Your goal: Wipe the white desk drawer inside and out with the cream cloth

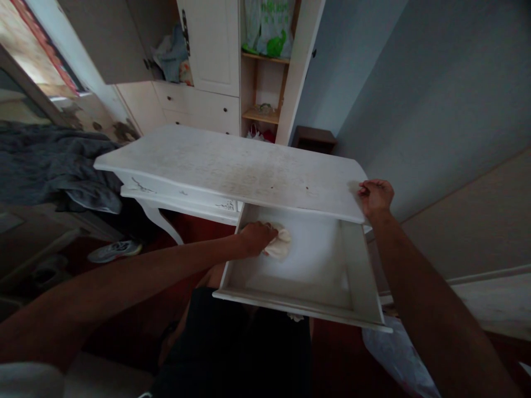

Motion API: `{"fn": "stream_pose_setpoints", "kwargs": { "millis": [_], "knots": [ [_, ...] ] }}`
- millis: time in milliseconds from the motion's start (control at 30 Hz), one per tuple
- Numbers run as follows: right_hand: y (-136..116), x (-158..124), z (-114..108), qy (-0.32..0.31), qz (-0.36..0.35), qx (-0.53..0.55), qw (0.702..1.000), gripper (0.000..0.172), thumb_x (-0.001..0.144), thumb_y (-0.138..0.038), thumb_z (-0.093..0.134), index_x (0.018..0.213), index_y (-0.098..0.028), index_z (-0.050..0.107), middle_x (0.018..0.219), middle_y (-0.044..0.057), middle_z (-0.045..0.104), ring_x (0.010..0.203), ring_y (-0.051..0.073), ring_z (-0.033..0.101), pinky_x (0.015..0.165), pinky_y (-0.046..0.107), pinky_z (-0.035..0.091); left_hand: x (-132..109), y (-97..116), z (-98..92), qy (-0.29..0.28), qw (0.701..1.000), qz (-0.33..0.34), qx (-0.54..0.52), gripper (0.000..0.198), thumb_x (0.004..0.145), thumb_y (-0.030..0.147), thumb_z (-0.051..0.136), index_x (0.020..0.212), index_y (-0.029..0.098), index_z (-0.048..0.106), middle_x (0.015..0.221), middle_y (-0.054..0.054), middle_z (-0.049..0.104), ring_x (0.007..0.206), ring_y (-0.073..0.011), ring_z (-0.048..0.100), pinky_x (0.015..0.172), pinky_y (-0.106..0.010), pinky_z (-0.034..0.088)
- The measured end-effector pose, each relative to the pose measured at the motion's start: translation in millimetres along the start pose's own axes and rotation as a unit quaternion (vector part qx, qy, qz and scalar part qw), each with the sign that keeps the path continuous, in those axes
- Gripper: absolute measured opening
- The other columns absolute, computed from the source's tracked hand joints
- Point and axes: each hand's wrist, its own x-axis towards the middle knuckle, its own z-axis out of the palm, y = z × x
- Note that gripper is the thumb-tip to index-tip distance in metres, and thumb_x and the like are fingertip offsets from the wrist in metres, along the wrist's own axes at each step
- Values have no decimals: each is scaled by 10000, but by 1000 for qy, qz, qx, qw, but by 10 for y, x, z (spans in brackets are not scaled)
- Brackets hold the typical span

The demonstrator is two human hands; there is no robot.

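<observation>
My left hand (258, 239) is inside the pulled-out drawer (319, 260), closed on a cream cloth (279, 243). The cloth lies bunched against the drawer's bottom, toward its left side. Above the drawer is the white table top (191, 152) with grey smudges across its surface. At the right end of that top is my right hand (376, 194), its fingers curled in near the edge. Whether anything is between those fingers I cannot make out.
Behind the table stands a white wardrobe (215, 50) with open doors and a plastic bag (269, 27) on a shelf. A dark grey cloth (53, 160) hangs at the left. On the floor are a shoe (115, 251) and a clear plastic bag (398, 354).
</observation>
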Motion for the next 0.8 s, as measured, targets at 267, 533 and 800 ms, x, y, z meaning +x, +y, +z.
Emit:
{"fn": "stream_pose_setpoints", "kwargs": {
  "millis": [267, 533, 800],
  "knots": [
    [-39, -49, 8, 3, -7, -1, 1000, 313, 740, 53, 618, 665, -230, 509, 557, -72, 596, 412, 71, 469, 387, 152, 429, -471, 251, 162, -130, 977, 103, -132, 564, 766, 280, 709, 1312, 238, 574, 1258, -143, 675, 1067, -329, 704, 853, -420, 564],
    [-268, -872, -168, -113, 38, 44, 992, 246, 684, -107, 766, 713, -221, 550, 630, -51, 659, 453, 78, 516, 471, 191, 483, -551, 253, -51, 0, 992, 34, -118, 511, 861, 430, 654, 1312, 208, 561, 1223, -159, 671, 1067, -329, 678, 850, -448, 565],
    [-674, -2628, -1217, -442, 286, -87, 846, 447, 648, -603, 885, 909, -266, 749, 836, 78, 734, 672, 206, 685, 643, 346, 546, -779, -162, -290, 201, 960, -194, -5, 469, 979, 199, 465, 1445, 251, 467, 1338, -177, 607, 1122, -323, 618, 864, -453, 537]
  ]
}}
